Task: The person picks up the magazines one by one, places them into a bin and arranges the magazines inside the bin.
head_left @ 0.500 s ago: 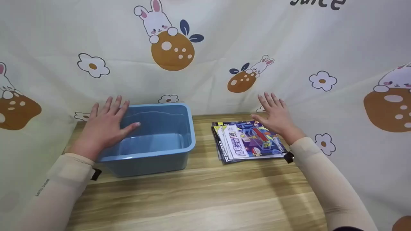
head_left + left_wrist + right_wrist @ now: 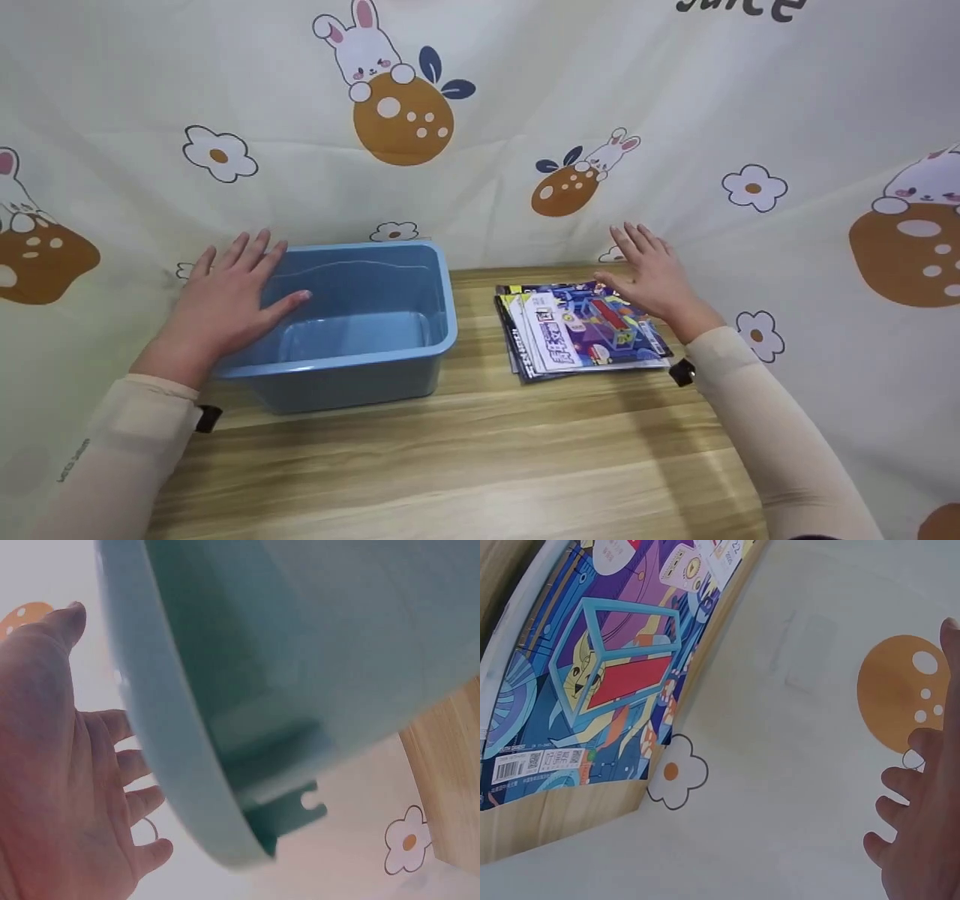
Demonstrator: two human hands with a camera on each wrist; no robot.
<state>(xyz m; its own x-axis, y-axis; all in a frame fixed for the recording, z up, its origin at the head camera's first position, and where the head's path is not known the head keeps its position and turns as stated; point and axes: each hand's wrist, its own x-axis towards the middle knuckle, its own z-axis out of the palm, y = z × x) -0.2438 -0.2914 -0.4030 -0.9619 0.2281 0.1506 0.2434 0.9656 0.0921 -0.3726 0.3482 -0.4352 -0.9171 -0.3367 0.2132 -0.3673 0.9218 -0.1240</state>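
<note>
Blue rectangular plastic bin point(image 2: 345, 388) and multicoloured magazine stack point(image 2: 577, 334) sit near the wooden table's point(image 2: 465, 457) far edge, your empty, outspread left hand point(image 2: 229, 304) and right hand point(image 2: 651, 279) seemingly pre-grasp, calling for closure next.

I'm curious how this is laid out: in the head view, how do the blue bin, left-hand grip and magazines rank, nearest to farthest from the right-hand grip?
1. Magazines: right side, by the right-hand grip.
2. Blue bin: left of the magazines.
3. Left-hand grip: at the blue bin's left.
</note>
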